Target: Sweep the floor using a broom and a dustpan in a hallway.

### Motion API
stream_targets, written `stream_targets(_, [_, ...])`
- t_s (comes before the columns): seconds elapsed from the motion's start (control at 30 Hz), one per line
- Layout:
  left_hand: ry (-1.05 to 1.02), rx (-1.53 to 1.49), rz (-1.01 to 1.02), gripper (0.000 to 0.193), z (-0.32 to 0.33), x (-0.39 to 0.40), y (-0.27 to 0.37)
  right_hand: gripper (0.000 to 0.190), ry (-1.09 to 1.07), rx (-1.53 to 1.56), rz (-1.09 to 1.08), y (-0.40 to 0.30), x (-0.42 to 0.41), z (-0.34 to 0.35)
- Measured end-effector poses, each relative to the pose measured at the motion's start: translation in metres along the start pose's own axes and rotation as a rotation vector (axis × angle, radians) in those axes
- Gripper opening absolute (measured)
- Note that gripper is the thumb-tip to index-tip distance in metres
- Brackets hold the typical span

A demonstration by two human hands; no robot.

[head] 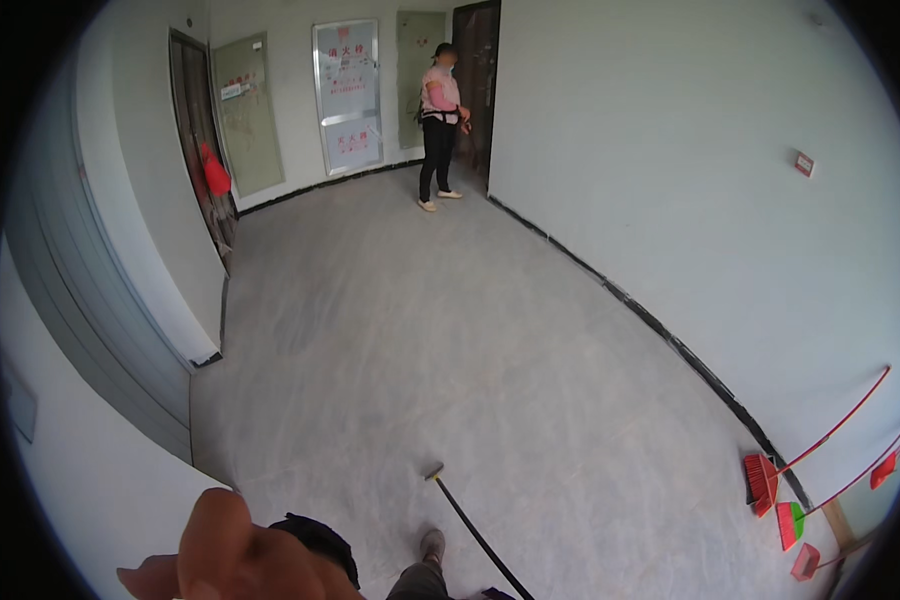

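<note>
My left hand (249,551) is large and close to the camera at the bottom left, cut off by the picture's lower edge. Its fingers look partly bent, and whether they hold anything cannot be seen. Beside it shows a piece of black material (319,534). My right hand is out of view. A long-handled scraper (474,517) with a dark pole slants up from the bottom edge, its small flat head resting on the grey floor (450,352). What holds the pole's upper end is hidden. One of my shoes (433,545) stands just left of the pole.
A person (440,124) stands by a dark doorway at the far end. Against the right wall (645,135) lean a red broom (761,484), a red-and-green broom (790,525) and a dustpan (805,562). Grey sliding-type panels (97,300) line the left. A red bag (215,172) hangs on a door.
</note>
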State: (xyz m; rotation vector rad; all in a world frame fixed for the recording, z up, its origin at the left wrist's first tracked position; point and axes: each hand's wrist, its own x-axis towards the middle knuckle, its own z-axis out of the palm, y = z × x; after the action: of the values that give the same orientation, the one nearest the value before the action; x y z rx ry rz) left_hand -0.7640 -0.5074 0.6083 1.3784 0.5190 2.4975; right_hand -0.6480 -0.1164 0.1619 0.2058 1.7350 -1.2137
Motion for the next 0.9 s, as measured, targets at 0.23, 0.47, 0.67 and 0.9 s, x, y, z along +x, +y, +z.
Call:
stream_targets(0.23, [-0.160, -0.007, -0.069, 0.027, 0.035, -0.003, -0.010, 0.035, 0.014, -0.174, -0.280, -0.003, -0.009, -0.004])
stream_targets(0.47, [-0.239, 0.093, 0.000, 0.027, 0.048, -0.001, -0.017, 0.049, -0.043, -0.383, -0.005, 0.038, -0.003, -0.022])
stream_targets(0.67, [-0.292, 0.200, 0.058, 0.027, 0.065, -0.009, -0.015, 0.047, -0.041, -0.307, -0.130, 0.010, 0.006, -0.024])
stream_targets(0.9, [-0.319, 0.250, 0.132, 0.033, 0.070, -0.012, -0.018, 0.045, -0.038, -0.259, -0.177, -0.003, 0.010, -0.025])
